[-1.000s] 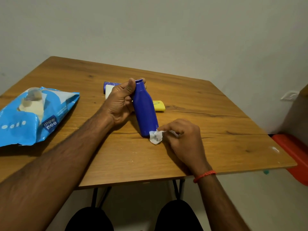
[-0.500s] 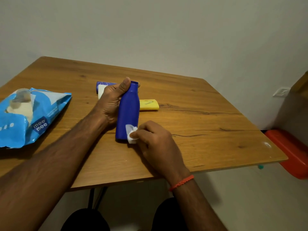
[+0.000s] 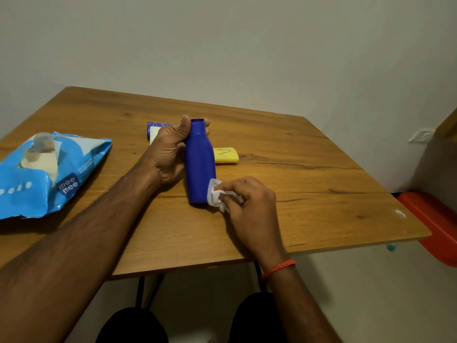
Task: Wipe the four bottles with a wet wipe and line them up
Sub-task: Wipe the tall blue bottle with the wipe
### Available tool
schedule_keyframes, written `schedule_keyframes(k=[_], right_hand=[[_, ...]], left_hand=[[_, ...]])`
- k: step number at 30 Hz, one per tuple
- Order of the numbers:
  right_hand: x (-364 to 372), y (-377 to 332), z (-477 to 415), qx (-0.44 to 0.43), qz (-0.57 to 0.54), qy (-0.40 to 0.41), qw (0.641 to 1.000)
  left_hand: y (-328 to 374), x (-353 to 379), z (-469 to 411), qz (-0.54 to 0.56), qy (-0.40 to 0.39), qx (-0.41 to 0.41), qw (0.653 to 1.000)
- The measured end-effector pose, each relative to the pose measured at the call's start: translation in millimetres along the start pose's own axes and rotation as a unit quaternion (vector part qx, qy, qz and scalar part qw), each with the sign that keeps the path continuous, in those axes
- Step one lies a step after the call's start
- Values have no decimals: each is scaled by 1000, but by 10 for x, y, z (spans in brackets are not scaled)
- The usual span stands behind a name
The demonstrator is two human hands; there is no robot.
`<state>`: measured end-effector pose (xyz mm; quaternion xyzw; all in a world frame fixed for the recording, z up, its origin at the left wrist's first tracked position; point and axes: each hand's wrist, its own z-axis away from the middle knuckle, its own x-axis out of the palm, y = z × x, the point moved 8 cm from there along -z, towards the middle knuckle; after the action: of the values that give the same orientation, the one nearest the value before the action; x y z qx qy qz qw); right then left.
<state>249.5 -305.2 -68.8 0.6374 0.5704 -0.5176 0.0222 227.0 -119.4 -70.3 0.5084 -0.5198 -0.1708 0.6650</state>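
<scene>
My right hand point(image 3: 249, 209) is nearest, fingers point(image 3: 226, 188) pinching a crumpled white wet wipe point(image 3: 215, 198) against the base of the dark blue plastic bottle point(image 3: 200, 167) standing on the wooden worktop point(image 3: 309, 194). My left hand point(image 3: 168, 154) grips its neck, fingers curled round. Just behind it lies a flat yellow bottle point(image 3: 226, 155), and behind-left a white, blue-capped bottle point(image 3: 154, 131).

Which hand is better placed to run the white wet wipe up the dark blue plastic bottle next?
Right, probably. The right hand pinches the crumpled white wet wipe against the lower side of the dark blue plastic bottle; the left hand grips its neck, steadying it on the wooden table.
</scene>
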Motion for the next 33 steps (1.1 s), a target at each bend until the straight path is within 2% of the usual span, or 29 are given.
schedule_keyframes(k=[4,6,10,14,21,27,33], right_hand=[[-62,105,-21,69,-128,23,989],[-71,105,-17,75,-162,23,984],[-61,34,-3,45,-137,32,989],[-97,-73,-52,20,-148,82,985],[-297,-345,-566,-23,-128,133,982],[-295,-419,-926,-34,-108,157,981],[-202,-233,-476,-19,-120,136,983]], left_hand=[[-2,22,-13,44,-25,-4,999],[-10,37,-19,47,-33,-7,998],[-11,109,-22,44,-53,3,998],[11,133,-33,83,-71,22,994],[-38,218,-5,78,-102,28,991],[-12,171,-35,45,-84,51,994],[-52,165,-39,64,-53,30,996]])
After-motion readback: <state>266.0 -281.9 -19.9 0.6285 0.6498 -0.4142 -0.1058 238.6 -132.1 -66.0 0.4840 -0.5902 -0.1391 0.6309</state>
